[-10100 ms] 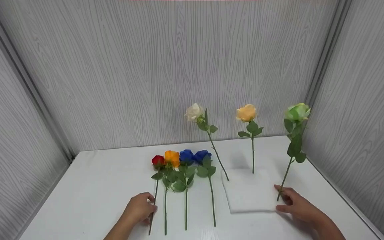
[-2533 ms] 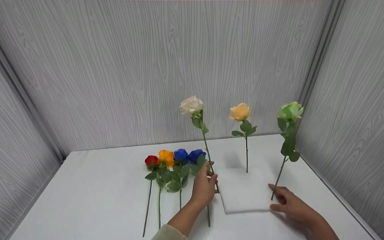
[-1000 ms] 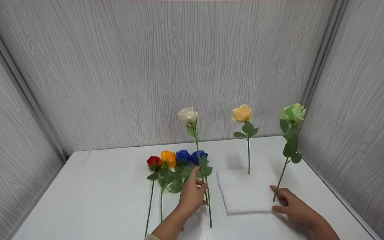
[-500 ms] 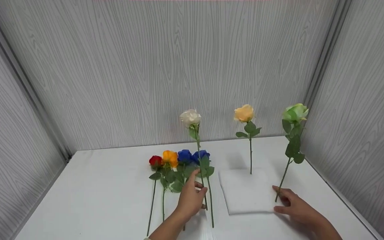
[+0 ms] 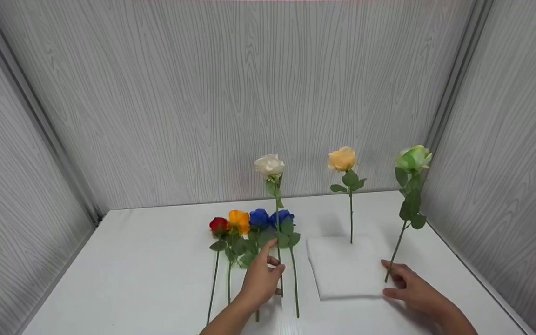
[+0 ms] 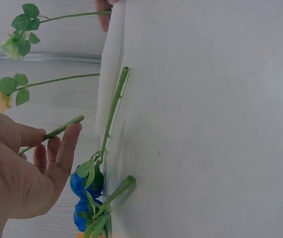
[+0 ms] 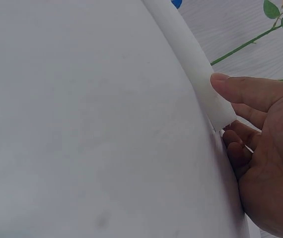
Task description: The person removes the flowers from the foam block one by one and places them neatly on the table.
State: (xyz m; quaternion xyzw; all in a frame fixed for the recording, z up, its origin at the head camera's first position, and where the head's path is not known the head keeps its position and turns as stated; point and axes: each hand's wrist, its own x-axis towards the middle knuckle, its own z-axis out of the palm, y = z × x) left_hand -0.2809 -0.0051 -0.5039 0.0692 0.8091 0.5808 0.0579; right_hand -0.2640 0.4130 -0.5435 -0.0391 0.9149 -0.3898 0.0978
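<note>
My left hand (image 5: 261,278) pinches the lower stem of a white rose (image 5: 270,165), held nearly upright in front of the blue roses (image 5: 258,217). In the left wrist view the stem end (image 6: 64,127) pokes out between thumb and fingers, clear of the table; the bloom is out of that view. My right hand (image 5: 410,286) grips the front right corner of a white foam pad (image 5: 342,272), its thumb on the edge (image 7: 201,74) in the right wrist view. A peach rose (image 5: 342,159) and a pale green rose (image 5: 413,158) stand in the pad, the green one leaning right.
A red rose (image 5: 218,225), an orange rose (image 5: 238,221) and two blue ones lie side by side on the white table (image 5: 133,270), left of the pad. Grey wood-grain panels (image 5: 231,93) enclose the back and sides.
Ten seconds ago the white rose stood in the pad and my left hand was at the red rose's stem. Since then the white rose has moved left and down, off the pad. My right hand stayed.
</note>
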